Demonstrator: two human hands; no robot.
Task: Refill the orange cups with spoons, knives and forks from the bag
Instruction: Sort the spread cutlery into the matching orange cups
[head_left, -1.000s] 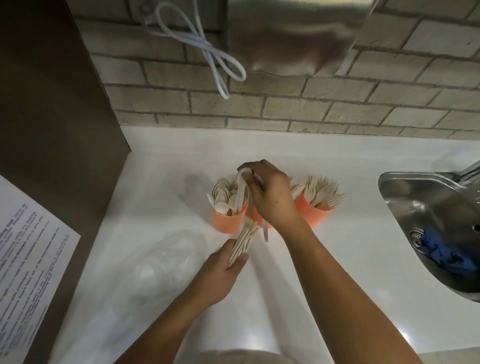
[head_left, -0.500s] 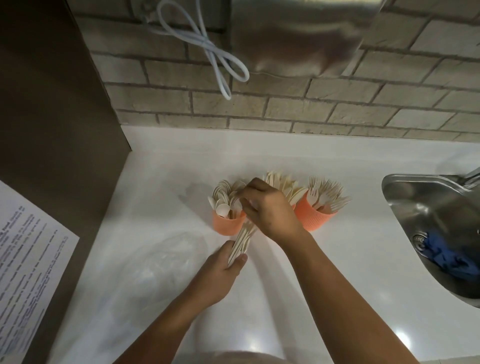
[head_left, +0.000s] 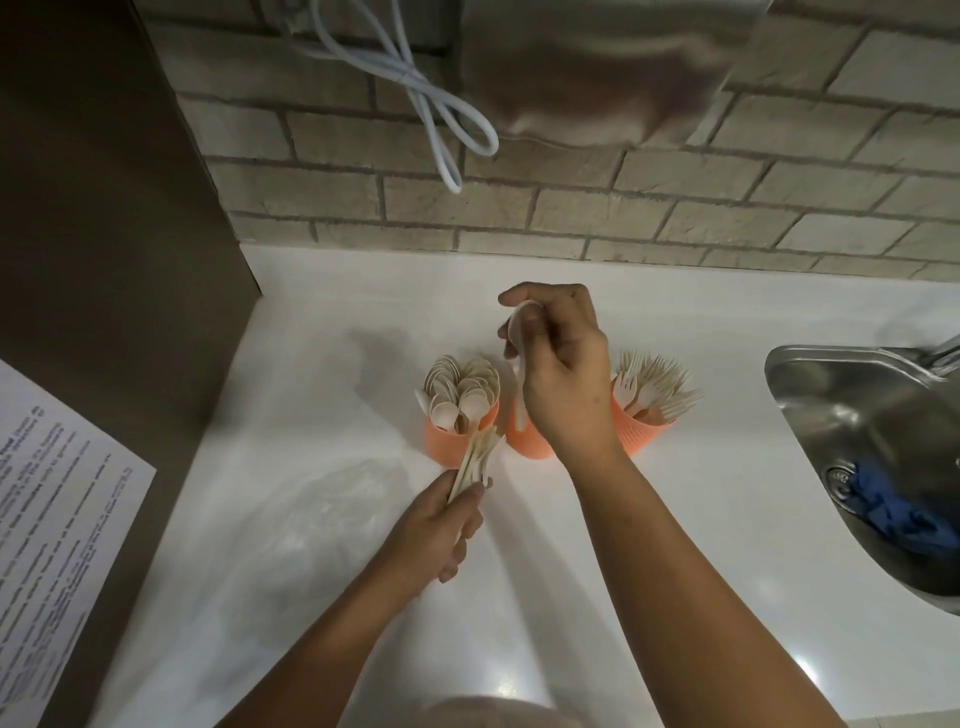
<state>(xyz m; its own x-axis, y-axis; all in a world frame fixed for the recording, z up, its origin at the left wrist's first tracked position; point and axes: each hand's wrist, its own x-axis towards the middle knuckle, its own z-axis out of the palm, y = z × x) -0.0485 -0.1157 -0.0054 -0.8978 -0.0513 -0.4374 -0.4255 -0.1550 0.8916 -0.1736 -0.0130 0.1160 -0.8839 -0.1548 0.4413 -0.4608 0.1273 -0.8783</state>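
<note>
My right hand (head_left: 563, 379) hangs over the middle cup (head_left: 530, 449). Its fingers (head_left: 524, 296) are curled and pinch a single pale piece (head_left: 518, 332) by its upper end, with the shaft pointing down toward that cup's mouth. I cannot tell whether it is a knife or a spoon, as the hand hides much of it. My left hand (head_left: 444, 525) grips a bundle (head_left: 475, 457) of the same pale cutlery. The fingers wrap round the lower ends and the tips reach up in front of the spoon cup (head_left: 447, 444). The fork cup (head_left: 641, 434) stands just right of the middle one. The clear bag (head_left: 322, 514) lies slack on the white surface (head_left: 322, 374), left of my left hand.

I judge the step to be sorting one piece at a time into its own cup. To do it well I would check the piece's end first and hold it near upright. I would lower it until the tip is inside the rim and only then let go, so it neither bounces out nor tips the light cup. I would hold the bundle low and off the spoon cup.
</note>
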